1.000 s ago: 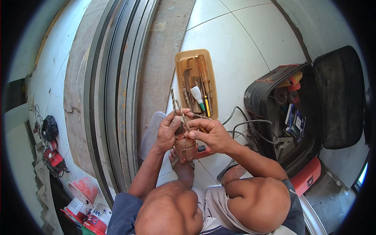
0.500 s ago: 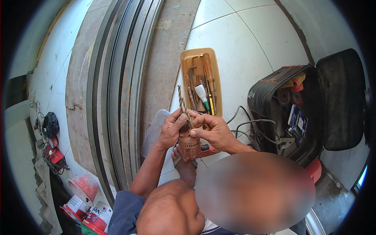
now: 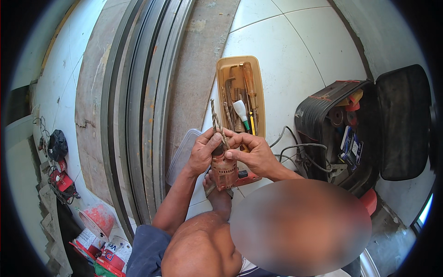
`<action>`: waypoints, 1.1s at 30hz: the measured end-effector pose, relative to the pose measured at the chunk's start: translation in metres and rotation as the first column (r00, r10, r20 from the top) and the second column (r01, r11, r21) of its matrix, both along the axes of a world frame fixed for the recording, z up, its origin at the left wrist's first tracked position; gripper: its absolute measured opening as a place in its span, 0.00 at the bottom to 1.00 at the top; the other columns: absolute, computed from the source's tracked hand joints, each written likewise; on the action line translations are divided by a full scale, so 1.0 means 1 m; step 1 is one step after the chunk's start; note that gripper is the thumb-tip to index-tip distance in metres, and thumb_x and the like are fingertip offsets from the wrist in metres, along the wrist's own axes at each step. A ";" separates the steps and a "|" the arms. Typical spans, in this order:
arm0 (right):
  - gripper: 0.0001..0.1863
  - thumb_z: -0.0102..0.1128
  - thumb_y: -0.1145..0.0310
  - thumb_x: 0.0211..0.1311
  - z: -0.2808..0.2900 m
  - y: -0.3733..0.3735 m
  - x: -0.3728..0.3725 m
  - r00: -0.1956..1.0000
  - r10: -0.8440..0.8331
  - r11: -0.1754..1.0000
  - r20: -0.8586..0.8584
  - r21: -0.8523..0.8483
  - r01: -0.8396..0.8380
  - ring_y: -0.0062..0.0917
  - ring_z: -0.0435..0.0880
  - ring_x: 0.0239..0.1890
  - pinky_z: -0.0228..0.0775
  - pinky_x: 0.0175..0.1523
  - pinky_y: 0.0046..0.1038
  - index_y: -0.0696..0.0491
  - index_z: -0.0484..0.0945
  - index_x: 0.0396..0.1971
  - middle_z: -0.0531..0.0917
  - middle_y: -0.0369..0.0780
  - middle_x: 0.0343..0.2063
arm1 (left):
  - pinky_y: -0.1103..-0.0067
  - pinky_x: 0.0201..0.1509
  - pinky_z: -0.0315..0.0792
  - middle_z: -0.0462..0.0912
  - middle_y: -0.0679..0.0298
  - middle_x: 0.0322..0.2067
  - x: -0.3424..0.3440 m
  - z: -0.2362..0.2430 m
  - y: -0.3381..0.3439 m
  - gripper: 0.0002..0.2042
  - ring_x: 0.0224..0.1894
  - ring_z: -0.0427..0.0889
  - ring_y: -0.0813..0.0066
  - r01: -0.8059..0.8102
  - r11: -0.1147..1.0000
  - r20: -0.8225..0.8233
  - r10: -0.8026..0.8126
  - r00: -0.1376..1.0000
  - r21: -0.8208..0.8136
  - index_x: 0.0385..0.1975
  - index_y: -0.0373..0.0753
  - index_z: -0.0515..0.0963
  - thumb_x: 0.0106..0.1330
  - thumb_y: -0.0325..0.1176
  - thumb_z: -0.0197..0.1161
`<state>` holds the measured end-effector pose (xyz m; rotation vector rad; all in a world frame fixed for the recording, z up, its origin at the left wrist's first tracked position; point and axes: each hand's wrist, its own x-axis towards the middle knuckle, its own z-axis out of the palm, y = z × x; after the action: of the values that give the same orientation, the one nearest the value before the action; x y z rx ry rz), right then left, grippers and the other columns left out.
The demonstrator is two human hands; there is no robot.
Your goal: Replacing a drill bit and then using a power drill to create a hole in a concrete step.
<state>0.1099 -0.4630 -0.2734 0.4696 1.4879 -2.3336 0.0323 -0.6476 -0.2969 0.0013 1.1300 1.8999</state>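
Note:
A red power drill (image 3: 224,174) is upright in front of me, its chuck end pointing away. My left hand (image 3: 201,153) is closed around the chuck end, with a long twisted drill bit (image 3: 214,113) standing up beyond its fingers. My right hand (image 3: 253,156) pinches a second spiral bit (image 3: 223,135), which lies slanted against the first, its lower end by the chuck. The fingers partly cover the chuck, so whether the long bit is seated in it cannot be told. Just past the hands is a tan plastic tray (image 3: 262,92) of tools.
Inside the tray are an orange-handled screwdriver (image 3: 248,76), a white glue bottle (image 3: 240,110) and several bits. An open black tool case (image 3: 307,111) with cables is at right. Long metal channels (image 3: 154,92) lie at left, and a clear lid (image 3: 183,150) sits beside my left hand. Paint buckets (image 3: 99,219) stand lower left.
Both hands keep nearly the same grip on the drill and the bits. The view has shifted slightly, so the tray and case appear a little further right.

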 end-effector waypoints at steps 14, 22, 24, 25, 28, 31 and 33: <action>0.22 0.74 0.53 0.59 0.046 0.017 -0.021 0.959 0.187 0.832 -0.213 0.554 -0.040 0.27 0.77 0.21 0.70 0.29 0.31 0.58 0.79 0.38 0.78 0.40 0.21 | 0.80 0.41 0.76 0.83 0.66 0.32 0.025 0.061 0.012 0.20 0.34 0.80 0.82 0.075 0.849 -0.258 -0.241 0.936 -0.522 0.50 0.34 0.77 0.61 0.35 0.73; 0.26 0.71 0.48 0.60 0.048 0.000 -0.017 0.886 0.409 0.492 -0.218 0.871 -0.013 0.44 0.80 0.22 0.70 0.26 0.40 0.55 0.72 0.23 0.78 0.45 0.20 | 0.74 0.46 0.77 0.86 0.57 0.38 0.032 0.048 0.017 0.26 0.40 0.82 0.76 0.138 0.842 -0.230 -0.295 0.927 -0.521 0.45 0.35 0.77 0.50 0.37 0.81; 0.26 0.64 0.46 0.64 0.047 0.003 -0.017 0.868 0.475 0.468 -0.145 0.877 -0.110 0.47 0.83 0.26 0.74 0.30 0.43 0.56 0.72 0.28 0.81 0.48 0.24 | 0.75 0.47 0.77 0.85 0.58 0.40 0.028 0.039 0.011 0.25 0.42 0.82 0.76 0.208 0.824 -0.267 -0.393 0.880 -0.527 0.46 0.34 0.77 0.50 0.37 0.80; 0.26 0.64 0.46 0.64 0.044 0.007 -0.016 0.869 0.474 0.465 -0.143 0.879 -0.109 0.47 0.83 0.26 0.74 0.30 0.43 0.56 0.72 0.28 0.81 0.48 0.24 | 0.75 0.49 0.77 0.85 0.58 0.42 0.024 0.037 0.012 0.25 0.44 0.81 0.76 0.275 0.803 -0.303 -0.482 0.822 -0.529 0.47 0.34 0.78 0.51 0.37 0.80; 0.24 0.64 0.47 0.64 0.034 0.013 -0.009 0.847 0.464 0.580 -0.257 0.811 -0.072 0.47 0.84 0.27 0.75 0.30 0.43 0.56 0.73 0.29 0.81 0.48 0.24 | 0.75 0.51 0.77 0.84 0.61 0.47 0.010 0.038 0.015 0.24 0.48 0.80 0.77 0.463 0.853 -0.071 -0.492 0.868 -0.242 0.48 0.35 0.78 0.53 0.35 0.79; 0.19 0.69 0.53 0.63 0.037 0.013 -0.005 0.841 0.437 0.627 -0.319 0.779 -0.030 0.46 0.82 0.26 0.74 0.30 0.40 0.56 0.81 0.33 0.82 0.47 0.24 | 0.74 0.51 0.77 0.83 0.65 0.46 0.000 0.025 0.015 0.23 0.47 0.80 0.78 0.542 0.840 -0.056 -0.540 0.840 0.018 0.50 0.36 0.79 0.54 0.32 0.79; 0.16 0.69 0.57 0.64 0.046 0.013 -0.007 0.853 0.465 0.571 -0.237 0.817 -0.085 0.41 0.83 0.26 0.75 0.32 0.36 0.56 0.82 0.37 0.82 0.46 0.25 | 0.75 0.51 0.77 0.84 0.65 0.44 -0.004 0.024 0.014 0.22 0.46 0.80 0.78 0.563 0.826 -0.036 -0.564 0.825 -0.028 0.48 0.37 0.79 0.54 0.32 0.79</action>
<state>0.1028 -0.4498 -0.2277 -0.1460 2.5842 -1.4471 0.0285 -0.6341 -0.2727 0.3363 1.0289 1.3595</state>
